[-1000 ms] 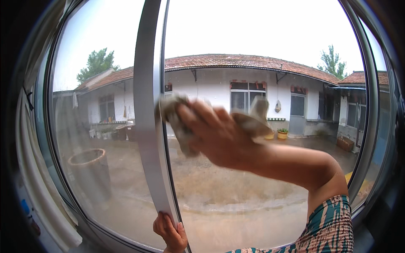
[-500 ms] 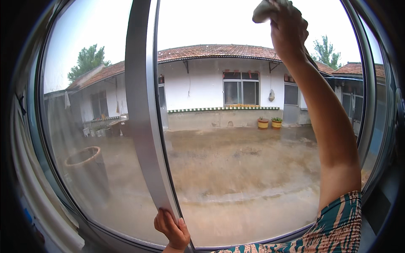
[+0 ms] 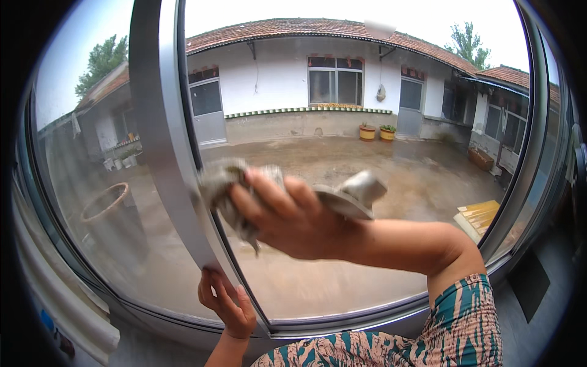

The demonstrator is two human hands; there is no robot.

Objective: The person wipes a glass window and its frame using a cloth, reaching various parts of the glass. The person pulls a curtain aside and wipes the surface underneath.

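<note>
My right hand [image 3: 287,217] presses a grey crumpled cloth [image 3: 351,196] flat against the window glass [image 3: 367,122], just right of the grey vertical frame bar [image 3: 162,140]. The cloth bunches out on both sides of the hand. Low on that bar, my left hand [image 3: 225,303] grips the bar's edge with its fingers curled around it. My right forearm crosses the lower part of the pane from the right, with a patterned green sleeve at its end.
Through the glass lies a wet courtyard with a white tiled-roof house [image 3: 318,67], two potted plants [image 3: 376,131], a large clay jar [image 3: 113,220] at the left and yellow boards [image 3: 480,214] at the right. The window's outer frame [image 3: 526,183] curves around the right side.
My right hand with the cloth swept from mid-pane up to the pane's top right corner and then back down to the middle left, next to the bar. My left hand stayed on the bar.
</note>
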